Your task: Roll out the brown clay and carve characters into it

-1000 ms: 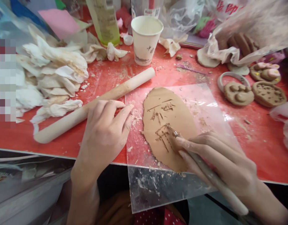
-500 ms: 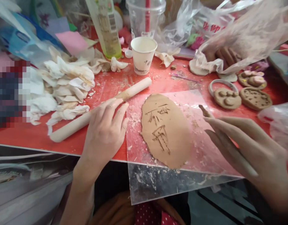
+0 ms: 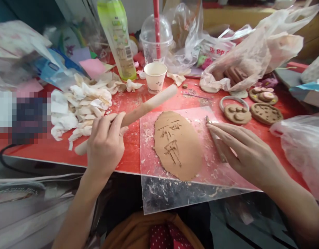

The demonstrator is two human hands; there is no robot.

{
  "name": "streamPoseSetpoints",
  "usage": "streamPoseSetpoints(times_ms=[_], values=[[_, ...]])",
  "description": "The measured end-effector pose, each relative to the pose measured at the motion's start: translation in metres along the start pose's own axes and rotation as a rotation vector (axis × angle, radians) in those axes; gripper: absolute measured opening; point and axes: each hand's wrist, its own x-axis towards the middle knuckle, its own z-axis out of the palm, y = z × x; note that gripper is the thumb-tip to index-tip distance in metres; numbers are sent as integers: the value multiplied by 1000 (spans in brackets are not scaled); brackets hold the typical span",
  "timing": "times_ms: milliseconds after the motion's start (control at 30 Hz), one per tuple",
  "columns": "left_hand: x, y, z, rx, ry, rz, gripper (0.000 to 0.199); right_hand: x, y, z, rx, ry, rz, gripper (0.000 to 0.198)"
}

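Observation:
My left hand (image 3: pixel 105 140) is closed around a pale wooden rolling pin (image 3: pixel 151 105), whose far end slants up toward the paper cup. An oval slab of brown clay (image 3: pixel 190 147), with character-like strokes cut into its left part, lies on a clear plastic sheet (image 3: pixel 170 197). To the right of the slab, my right hand (image 3: pixel 242 148) has its long fingers nearly straight and pinches a slim brown clay tool (image 3: pixel 219 149). This tool is low over the sheet; its tip shows past the fingertips. Whether it touches the sheet I cannot tell.
Behind stand a paper cup (image 3: pixel 155 77), a plastic cup (image 3: pixel 156 38) and a green-capped bottle (image 3: pixel 120 45). Crumpled tissues (image 3: pixel 89 98) lie left. Decorated clay discs (image 3: pixel 237 114) and plastic bags (image 3: pixel 302 145) are at right. The sheet overhangs the red table's front edge.
My left hand has gone from resting on the rolling pin to gripping it, and the pin has shifted. My right hand with the clay tool has come closer to the slab. The view has tilted up.

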Motion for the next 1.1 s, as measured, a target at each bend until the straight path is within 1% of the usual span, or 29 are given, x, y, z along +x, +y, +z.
streamPoseSetpoints(times_ms=[33, 67, 100, 167, 267, 333, 400, 467, 533, 600, 633, 667, 700, 767, 833, 867, 900, 933, 1033, 1067, 1100], values=[[-1, 7, -5, -53, 27, 15, 42, 0, -3, 0, 14, 24, 12, 58], [-3, 14, -9, -100, 27, 36, 43, -1, -6, 0, 29, 48, 25, 57], [-4, 21, -12, -137, -1, 67, 44, -3, -9, 1, 45, 62, 40, 57], [-3, 32, -12, -173, -122, 168, 44, -5, -15, 2, 77, 69, 67, 59], [9, 41, 2, -118, -277, 322, 44, 6, -17, 9, 102, 57, 54, 62], [21, 43, 15, -74, -324, 353, 45, 25, -11, 18, 101, 11, 16, 62], [27, 45, 19, -72, -380, 338, 52, 45, -3, 26, 91, -99, 5, 65], [22, 50, 10, -95, -445, 313, 60, 52, -1, 30, 64, -202, 11, 77], [7, 57, -9, -136, -482, 353, 64, 43, -5, 25, 51, -256, -29, 86], [-7, 62, -25, -183, -487, 441, 62, 28, -12, 17, 68, -298, -98, 85], [-10, 62, -28, -197, -490, 481, 61, 24, -13, 14, 80, -327, -121, 82], [-8, 60, -25, -203, -494, 502, 61, 25, -12, 14, 93, -355, -132, 79], [-1, 56, -17, -194, -501, 488, 62, 32, -9, 16, 98, -383, -123, 78], [20, 46, 6, -147, -501, 374, 64, 58, 2, 28, 72, -397, -46, 80], [38, 38, 24, -100, -485, 242, 64, 82, 11, 41, 22, -365, 44, 82], [40, 37, 26, -89, -477, 207, 64, 87, 13, 45, 6, -344, 56, 82], [37, 38, 24, -86, -474, 204, 64, 84, 12, 45, 2, -323, 39, 82], [29, 41, 17, -95, -475, 231, 65, 75, 9, 43, 13, -310, -5, 82], [1, 51, -8, -151, -489, 368, 64, 39, -1, 28, 76, -337, -147, 84], [-2, 52, -10, -164, -492, 391, 64, 35, -2, 25, 90, -358, -152, 82], [2, 51, -8, -168, -496, 383, 64, 38, -1, 25, 96, -387, -128, 81]])
